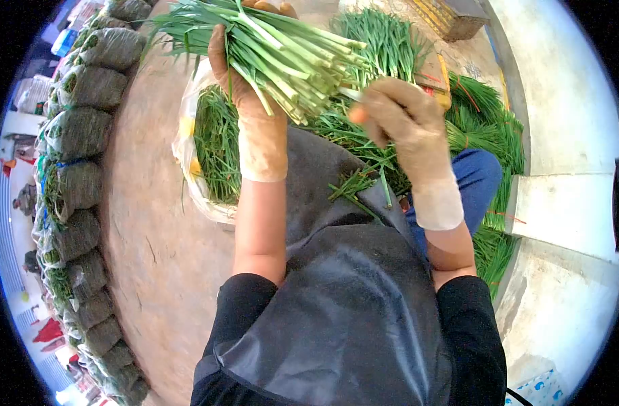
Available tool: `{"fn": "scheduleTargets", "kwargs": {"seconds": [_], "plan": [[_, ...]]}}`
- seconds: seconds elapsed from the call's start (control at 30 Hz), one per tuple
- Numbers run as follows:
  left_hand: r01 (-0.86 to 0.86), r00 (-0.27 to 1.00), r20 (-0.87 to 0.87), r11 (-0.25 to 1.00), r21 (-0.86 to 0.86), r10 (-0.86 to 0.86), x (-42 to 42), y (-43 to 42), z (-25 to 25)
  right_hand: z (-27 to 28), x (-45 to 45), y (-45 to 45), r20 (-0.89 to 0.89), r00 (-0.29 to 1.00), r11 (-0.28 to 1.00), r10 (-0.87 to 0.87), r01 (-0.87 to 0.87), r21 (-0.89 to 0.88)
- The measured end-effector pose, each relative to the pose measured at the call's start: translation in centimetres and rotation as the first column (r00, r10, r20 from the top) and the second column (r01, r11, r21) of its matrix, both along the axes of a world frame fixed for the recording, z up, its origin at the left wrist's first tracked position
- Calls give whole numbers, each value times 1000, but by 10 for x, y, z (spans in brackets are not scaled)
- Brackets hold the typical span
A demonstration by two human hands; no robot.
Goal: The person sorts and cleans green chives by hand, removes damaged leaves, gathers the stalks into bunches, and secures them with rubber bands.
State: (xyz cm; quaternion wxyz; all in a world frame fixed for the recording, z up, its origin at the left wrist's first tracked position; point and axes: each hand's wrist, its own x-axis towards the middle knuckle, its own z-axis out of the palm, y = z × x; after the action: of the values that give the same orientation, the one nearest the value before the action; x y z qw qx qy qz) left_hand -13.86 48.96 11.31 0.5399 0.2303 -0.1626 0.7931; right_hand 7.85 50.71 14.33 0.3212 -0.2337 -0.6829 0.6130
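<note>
Gloved left hand (pixel 247 95) clamped round a bunch of green stalks (pixel 286 57), you hold it up far of your apron (pixel 336 304), leafy tips (pixel 181 30) left, pale ends (pixel 309 101) right; your gloved right hand (pixel 405 111), closed on a small blurred tool (pixel 351 93), is just beside those ends. Loose greens (pixel 217 145) fill a plastic bag (pixel 187 145) at left; tied bundles (pixel 470 101) lie at right, nr the wall (pixel 560 122).

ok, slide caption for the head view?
Gloved left hand grips a bundle of green stalks; gloved right hand beside their pale ends.
</note>
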Motion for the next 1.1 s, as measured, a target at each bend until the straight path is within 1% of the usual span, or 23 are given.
{"fn": "scheduleTargets", "kwargs": {"seconds": [0.03, 0.07, 0.13, 0.17, 0.2, 0.23, 0.27, 0.3, 0.33, 0.37, 0.4, 0.43, 0.47, 0.53, 0.6, 0.67, 0.7, 0.73, 0.8, 0.93, 1.0, 1.07, 1.1], "plan": [[-27, 999, -26, 999, -16, 27, -5, -5, -1, -2, 9, 0, -83, 996, 999, -7, 5, -33], [-55, 997, -49, 998, -33, 54, -9, -10, -2, -21, 18, 12, -128, 992, 957, 7, 30, 288], [-116, 989, -98, 992, -52, 110, -18, -19, -2, -59, 36, 35, -289, 955, 548, -69, 278, 789], [-154, 981, -125, 987, -55, 146, -25, -23, -1, -88, 50, 42, -334, 929, 701, -158, 344, 625], [-201, 970, -154, 978, -56, 190, -34, -31, 1, -98, 61, 54, -500, 847, 980, 182, -115, 163], [-176, 981, -91, 984, -30, 173, -49, -34, -4, -108, 72, 66, -747, 656, 770, 106, -529, -355], [-520, 851, -179, 841, -149, 494, -64, -33, -9, -142, 85, 83, -602, 793, 818, 95, -407, -407], [-560, 828, -164, 808, -183, 537, -71, -39, -9, -160, 86, 97, -37, 955, 916, 294, -293, -273], [-590, 808, -147, 778, -217, 571, -75, -45, -10, -167, 83, 106, 555, 793, 962, 251, -267, -52], [-643, 762, -166, 698, -316, 626, -77, -52, -13, -149, 63, 102, 554, 791, 957, 257, -286, -36], [-680, 732, -222, 665, -308, 644, -77, -55, -18, -133, 46, 95, 667, 742, 931, -61, -199, 307], [-691, 719, -235, 639, -338, 654, -73, -57, -21, -105, 29, 79, 649, 649, 776, -396, -142, 615], [-698, 711, -250, 613, -370, 658, -67, -59, -23, -64, 7, 71, 358, 890, 790, -283, 5, 613], [-687, 722, -283, 611, -392, 631, -50, -63, -22, 6, -37, 33, 142, 975, 817, -169, 59, 574], [-707, 702, -333, 564, -427, 629, -38, -63, -18, 23, -77, 10, 12, 984, 435, -178, 68, 898], [-685, 728, -377, 599, -414, 573, -32, -62, -18, 28, -97, -12, 210, 950, 386, -232, -108, 916], [-666, 746, -380, 621, -413, 547, -30, -62, -20, 30, -104, -20, 393, 854, 374, -339, -261, 890], [-651, 759, -385, 638, -411, 526, -25, -63, -19, 28, -107, -21, 381, 862, 361, -335, -256, 897], [-653, 754, -343, 694, -302, 560, -14, -61, -15, 16, -115, -25, 635, 658, 469, -406, -446, 762], [-546, 833, -261, 797, -257, 487, -10, -55, -33, -52, -114, -2, 353, 859, 360, -370, -218, 907], [-503, 864, -176, 817, -281, 471, -6, -53, -39, -89, -124, 17, 240, 959, 536, -153, -123, 835], [-498, 865, -137, 796, -344, 482, -4, -53, -44, -59, -117, 3, 223, 946, 587, -236, -44, 808], [-400, 915, -76, 862, -311, 397, -4, -53, -46, -52, -119, 5, 398, 887, 679, -235, -143, 720]]}}
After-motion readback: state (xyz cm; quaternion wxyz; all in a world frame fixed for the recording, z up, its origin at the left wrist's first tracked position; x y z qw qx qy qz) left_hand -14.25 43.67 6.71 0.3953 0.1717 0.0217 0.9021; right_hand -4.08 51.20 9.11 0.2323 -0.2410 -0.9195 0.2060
